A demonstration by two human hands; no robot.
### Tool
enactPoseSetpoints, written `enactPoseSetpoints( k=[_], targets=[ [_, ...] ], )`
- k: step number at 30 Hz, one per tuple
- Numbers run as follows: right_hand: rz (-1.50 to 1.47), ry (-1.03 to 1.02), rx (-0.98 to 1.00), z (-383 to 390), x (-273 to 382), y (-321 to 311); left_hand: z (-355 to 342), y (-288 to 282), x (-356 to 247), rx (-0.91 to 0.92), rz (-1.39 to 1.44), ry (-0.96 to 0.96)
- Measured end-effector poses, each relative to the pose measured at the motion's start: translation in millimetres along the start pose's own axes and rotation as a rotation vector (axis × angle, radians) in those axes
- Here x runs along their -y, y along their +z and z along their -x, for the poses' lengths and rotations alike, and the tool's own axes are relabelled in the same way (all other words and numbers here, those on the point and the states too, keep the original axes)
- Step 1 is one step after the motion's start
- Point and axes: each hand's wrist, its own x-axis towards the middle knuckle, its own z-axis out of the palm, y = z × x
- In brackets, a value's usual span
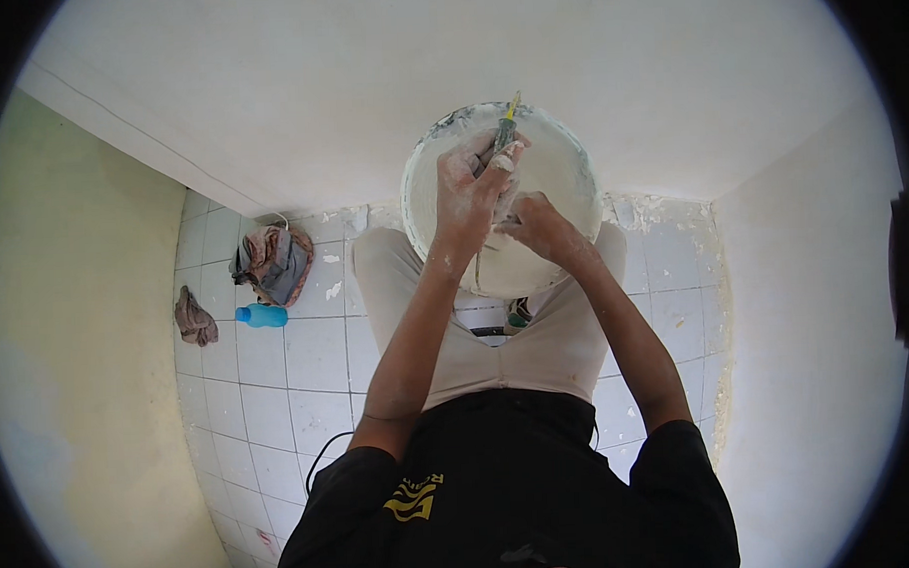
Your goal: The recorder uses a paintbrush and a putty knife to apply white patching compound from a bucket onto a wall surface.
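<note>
My left hand (471,191), coated with pale powder, is closed around a tool with a dark green and yellow handle (505,129), held tilted upright over the wide round bucket (411,175) of creamy white material. My right hand (538,221) is just below and right of it, over the bucket, fingers curled; whatever it grips is hidden. A thin stick-like thing (480,268) shows in the bucket below my hands. The bucket is between my knees, against the wall, its rim crusted with white.
At left on the tiled floor (313,354) lie a bundled cloth bag (271,260), a blue bottle (263,315) and a crumpled rag (195,316). Walls (637,57) bound the space ahead and on both sides. A cable (325,444) runs beside my left side.
</note>
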Motion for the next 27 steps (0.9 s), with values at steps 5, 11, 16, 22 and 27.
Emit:
enactPoseSetpoints(
  k=[5, 11, 16, 22, 27],
  targets=[
    [-0.115, 0.046, -0.028, -7, -18, 12, 7, 6, 6, -0.067, -0.01, -0.038],
    [-0.007, -0.032, -0.121, 5, -22, 15, 18, 14, 14, -0.11, 0.011, 0.031],
    [-0.333, 0.259, -0.171, 20, -9, -3, 27, 15, 18, -0.131, -0.032, 0.048],
    [-0.503, 0.308, -0.344, 22, -5, 24, 28, 13, 26, -0.052, 0.045, 0.06],
    [-0.161, 0.16, -0.317, 20, -34, 49, 34, -1, 47, -0.098, -0.123, 0.126]
  ],
)
